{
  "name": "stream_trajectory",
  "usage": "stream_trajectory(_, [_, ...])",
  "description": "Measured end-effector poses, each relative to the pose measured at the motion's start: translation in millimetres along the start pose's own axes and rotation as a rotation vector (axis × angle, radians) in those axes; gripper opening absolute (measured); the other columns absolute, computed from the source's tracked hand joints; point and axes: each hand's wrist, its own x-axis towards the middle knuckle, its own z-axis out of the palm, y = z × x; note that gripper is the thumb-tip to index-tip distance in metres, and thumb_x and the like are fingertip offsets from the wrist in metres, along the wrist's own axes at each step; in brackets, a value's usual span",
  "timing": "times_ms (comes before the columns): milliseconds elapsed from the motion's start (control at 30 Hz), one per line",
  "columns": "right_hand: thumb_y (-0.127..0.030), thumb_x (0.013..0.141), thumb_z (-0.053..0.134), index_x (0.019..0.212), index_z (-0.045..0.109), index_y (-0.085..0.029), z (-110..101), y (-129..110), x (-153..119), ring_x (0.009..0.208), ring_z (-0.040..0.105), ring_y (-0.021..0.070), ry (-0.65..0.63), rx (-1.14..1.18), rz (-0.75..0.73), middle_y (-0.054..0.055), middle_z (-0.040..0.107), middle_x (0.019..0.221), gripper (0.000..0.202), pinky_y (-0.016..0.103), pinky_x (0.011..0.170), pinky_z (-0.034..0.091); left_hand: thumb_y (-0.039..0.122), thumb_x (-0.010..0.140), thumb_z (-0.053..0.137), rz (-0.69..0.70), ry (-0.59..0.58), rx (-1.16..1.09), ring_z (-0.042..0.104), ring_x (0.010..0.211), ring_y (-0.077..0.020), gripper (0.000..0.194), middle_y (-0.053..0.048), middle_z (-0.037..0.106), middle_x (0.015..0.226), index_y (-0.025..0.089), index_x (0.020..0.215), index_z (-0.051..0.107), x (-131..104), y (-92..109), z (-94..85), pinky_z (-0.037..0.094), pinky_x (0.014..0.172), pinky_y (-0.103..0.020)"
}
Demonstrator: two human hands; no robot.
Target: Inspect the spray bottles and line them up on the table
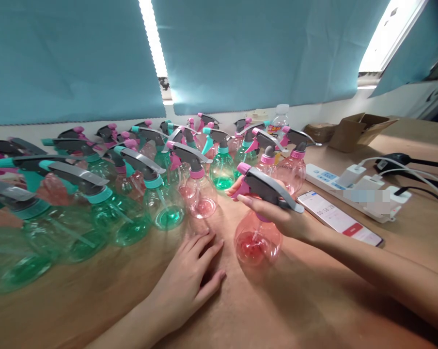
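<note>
My right hand (273,213) is wrapped round the neck and trigger of a pink spray bottle (253,245). Its grey and pink head points to the left, and a little pink liquid or tint shows in its round body. Whether the bottle's base touches the table cannot be told. Palm down on the table, my left hand (193,269) lies with its fingers spread and holds nothing. Just beyond its fingertips stand a clear pink spray bottle (201,196) and a green spray bottle (164,206).
Several more green and pink spray bottles crowd the left and back, such as a near green one (119,218). To the right lie a phone (340,218) with a running timer and a white power strip (322,177) with plugs and cables. Behind stands an open cardboard box (357,133).
</note>
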Motion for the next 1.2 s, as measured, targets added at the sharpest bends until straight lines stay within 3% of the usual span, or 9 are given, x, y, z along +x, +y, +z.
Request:
stream_trajectory(233, [-0.040, 0.086, 0.062, 0.124, 0.058, -0.031, 6, 3, -2, 0.087, 0.063, 0.0224, 0.020, 0.032, -0.023, 0.002, 0.067, 0.091, 0.039, 0.035, 0.071, 0.052, 0.038, 0.098, 0.048, 0.001, -0.001, -0.001, 0.044, 0.129, -0.0325, 0.043, -0.014, 0.052, 0.138, 0.018, 0.136, 0.049, 1, 0, -1.0, 0.037, 0.106, -0.056])
stream_trajectory(567, [-0.034, 0.083, 0.066, 0.136, 0.050, -0.037, 4, 1, -5, 0.084, 0.065, 0.0211, 0.007, -0.078, 0.031, 0.000, 0.069, 0.090, 0.055, 0.033, 0.069, 0.054, 0.038, 0.098, 0.048, 0.002, 0.012, 0.004, 0.044, 0.129, -0.0327, 0.043, -0.013, 0.052, 0.138, 0.019, 0.137, 0.050, 0, -1, 0.3, 0.037, 0.106, -0.056])
stream_trajectory(667, [-0.027, 0.080, 0.068, 0.130, 0.054, -0.038, 5, 4, -7, 0.081, 0.065, 0.0200, 0.016, -0.141, 0.050, -0.001, 0.069, 0.091, 0.053, 0.031, 0.066, 0.053, 0.039, 0.098, 0.048, 0.001, 0.016, 0.004, 0.045, 0.128, -0.0327, 0.044, -0.013, 0.053, 0.138, 0.020, 0.137, 0.050, 0, -1, 0.6, 0.037, 0.106, -0.056])
stream_trajectory(900, [-0.023, 0.080, 0.066, 0.095, 0.065, -0.030, 3, 9, -13, 0.073, 0.063, 0.0178, 0.008, -0.291, 0.085, -0.002, 0.066, 0.077, 0.016, 0.029, 0.062, 0.050, 0.038, 0.097, 0.049, -0.004, 0.021, 0.004, 0.046, 0.128, -0.0327, 0.043, -0.013, 0.053, 0.137, 0.019, 0.135, 0.052, 1, 0, 0.2, 0.038, 0.106, -0.055])
stream_trajectory(1200, [-0.020, 0.078, 0.065, 0.091, 0.066, -0.031, -3, 15, -13, 0.071, 0.061, 0.0204, -0.039, -0.280, 0.040, -0.002, 0.063, 0.071, 0.018, 0.033, 0.059, 0.048, 0.039, 0.098, 0.048, -0.007, 0.009, -0.007, 0.045, 0.129, -0.0330, 0.044, -0.014, 0.052, 0.139, 0.019, 0.136, 0.049, 1, 0, -1.0, 0.037, 0.106, -0.056])
